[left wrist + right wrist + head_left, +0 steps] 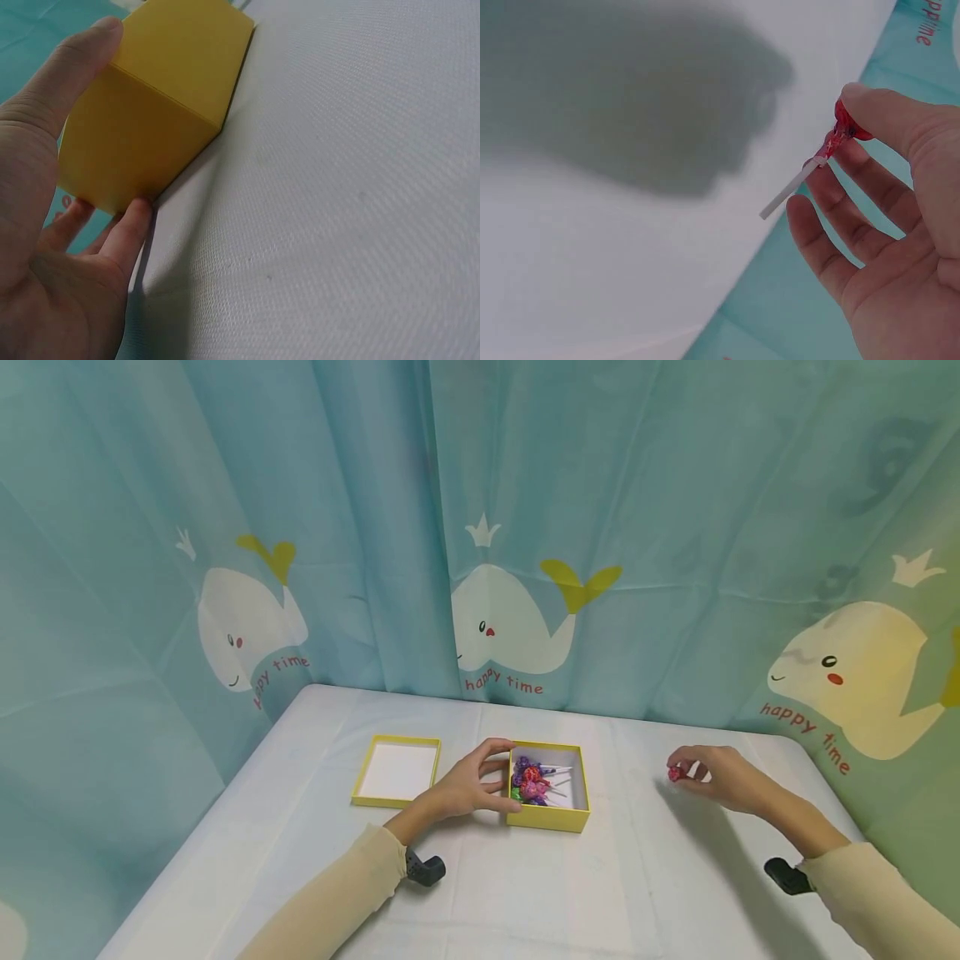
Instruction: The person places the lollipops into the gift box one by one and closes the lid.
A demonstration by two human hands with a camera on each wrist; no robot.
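Note:
A yellow box (551,819) with a white inside stands on the table, with several wrapped lollipops (533,788) in purple, red, pink and green lying in it, white sticks toward the right. My left hand (467,787) holds the box by its left side, thumb along the front wall; in the left wrist view the fingertips (135,217) touch the low edge of the yellow wall. Off to the right of the box, above the table, my right hand (722,777) pinches a red-wrapped lollipop (843,126) by its head. Its white stick points away from the palm.
A shallow yellow lid (396,770) lies inside up, left of the box. White cloth covers the table (555,893). A blue-green curtain (660,527) with whale prints hangs behind and beside the table. The right arm casts a long shadow on the cloth.

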